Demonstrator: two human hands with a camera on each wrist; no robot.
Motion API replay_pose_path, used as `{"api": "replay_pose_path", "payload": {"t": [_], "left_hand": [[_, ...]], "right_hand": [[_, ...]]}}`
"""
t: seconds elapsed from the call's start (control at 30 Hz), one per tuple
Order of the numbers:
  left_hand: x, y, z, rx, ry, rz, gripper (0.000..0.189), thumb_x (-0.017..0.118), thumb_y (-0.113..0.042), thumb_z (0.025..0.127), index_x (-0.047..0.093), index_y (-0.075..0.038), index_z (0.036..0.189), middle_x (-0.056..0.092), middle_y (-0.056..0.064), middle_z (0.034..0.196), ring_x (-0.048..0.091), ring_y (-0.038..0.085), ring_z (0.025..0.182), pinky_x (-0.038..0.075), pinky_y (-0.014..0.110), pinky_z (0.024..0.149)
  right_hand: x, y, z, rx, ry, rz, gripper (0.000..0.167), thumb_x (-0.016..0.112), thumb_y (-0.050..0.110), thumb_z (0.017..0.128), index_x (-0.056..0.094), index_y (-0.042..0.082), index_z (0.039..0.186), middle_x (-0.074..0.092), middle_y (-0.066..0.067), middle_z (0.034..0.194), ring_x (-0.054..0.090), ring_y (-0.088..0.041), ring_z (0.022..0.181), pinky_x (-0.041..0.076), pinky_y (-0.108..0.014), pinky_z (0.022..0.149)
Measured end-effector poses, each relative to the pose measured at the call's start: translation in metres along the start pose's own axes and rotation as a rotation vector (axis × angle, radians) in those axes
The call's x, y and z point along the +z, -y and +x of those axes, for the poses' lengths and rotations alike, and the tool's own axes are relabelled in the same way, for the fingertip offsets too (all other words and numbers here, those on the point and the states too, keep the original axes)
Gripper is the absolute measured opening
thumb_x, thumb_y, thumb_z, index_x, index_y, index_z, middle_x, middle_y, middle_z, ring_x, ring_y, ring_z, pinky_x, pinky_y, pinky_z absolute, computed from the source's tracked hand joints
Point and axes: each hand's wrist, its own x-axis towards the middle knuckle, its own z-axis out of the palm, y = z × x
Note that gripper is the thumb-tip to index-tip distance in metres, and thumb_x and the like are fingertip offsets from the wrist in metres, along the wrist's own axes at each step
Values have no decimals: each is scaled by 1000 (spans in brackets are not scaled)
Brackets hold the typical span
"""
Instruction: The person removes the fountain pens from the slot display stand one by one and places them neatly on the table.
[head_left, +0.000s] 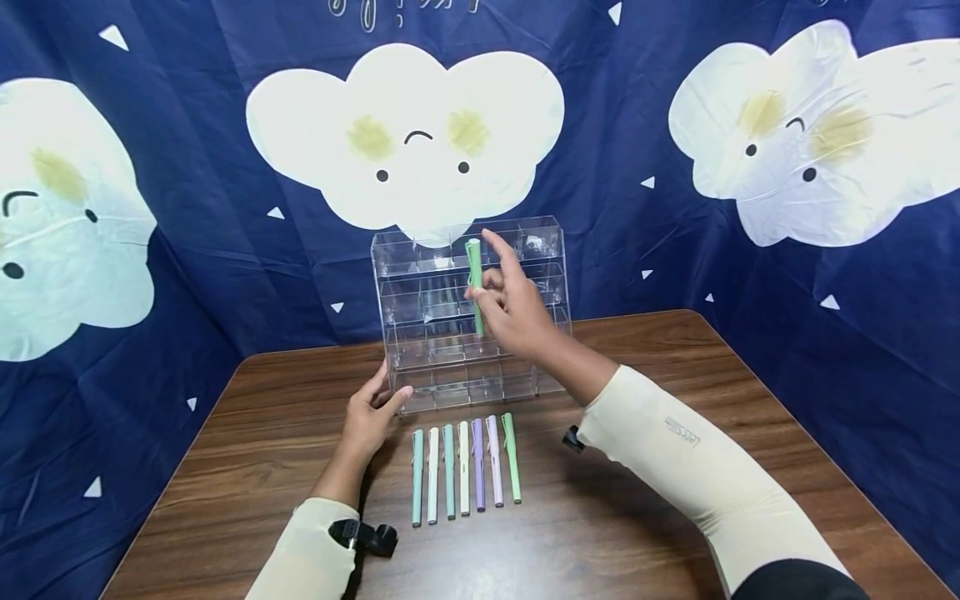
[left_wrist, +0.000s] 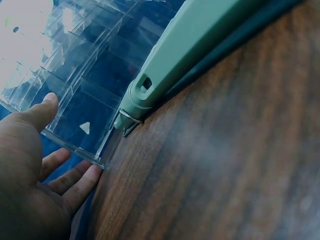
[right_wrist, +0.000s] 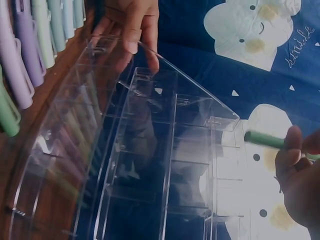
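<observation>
My right hand (head_left: 519, 310) pinches a light green pen (head_left: 476, 265) between thumb and fingers, its capped, clipped end up and the index finger raised off it. In the head view this pen overlaps the upper shelves of a clear plastic display rack (head_left: 441, 397); in the right wrist view the green pen (right_wrist: 265, 139) shows beside the rack's top edge. Low on the rack's left side, my left hand (head_left: 369, 421) grips the edge, thumb in front and other fingers round the side. The left hand (left_wrist: 30, 170) is seen at that corner in the left wrist view too.
Several capped pens in teal, cream, purple (head_left: 478, 465), lilac and green (head_left: 512, 458) lie in a row on the wooden table (head_left: 637, 500), before the rack. Behind stands a dark blue curtain (head_left: 615, 267) with white clouds.
</observation>
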Motion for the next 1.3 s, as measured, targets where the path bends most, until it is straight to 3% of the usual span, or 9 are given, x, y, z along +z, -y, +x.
{"api": "replay_pose_path", "payload": {"t": [0.23,0.5,0.7,0.87,1.0,1.3], "left_hand": [[-1,2,0,15,6,-7,74,78,-15,104,43,-28,168,60,27,156,63,46,140,59,14,83],[1,0,-1,28,5,4,75,78,-14,103,43,-24,168,58,26,159,62,49,140,58,13,83],[1,1,-1,37,0,-6,75,77,-11,103,43,-21,168,59,29,156,63,49,138,57,12,83],[1,2,0,30,7,-5,75,77,-11,104,42,-23,169,58,26,158,63,47,138,57,12,82],[0,3,1,21,7,-12,75,77,-11,103,43,-27,169,59,25,158,64,45,137,60,15,81],[-1,1,1,20,13,35,76,78,-19,104,40,-25,169,49,20,168,61,46,143,55,9,85]], "right_hand": [[-9,-5,-22,18,84,41,80,52,1,112,19,35,176,72,-20,102,62,-43,58,58,-39,53],[-17,-16,-49,121,116,131,84,58,-5,106,29,36,173,72,-17,99,60,-27,56,58,-41,52],[-22,-29,-66,175,129,159,88,70,-8,98,34,25,171,64,-11,84,35,-7,50,35,-22,46],[-28,-38,-79,280,218,216,87,73,-11,95,34,20,167,65,-9,83,42,-7,52,38,-20,46],[-33,-48,-91,334,304,200,82,74,-9,96,34,18,162,63,-8,83,46,-8,55,43,-21,48],[-35,-67,-110,423,353,196,77,78,-8,93,37,10,156,63,-5,82,47,-8,58,46,-21,54]]}}
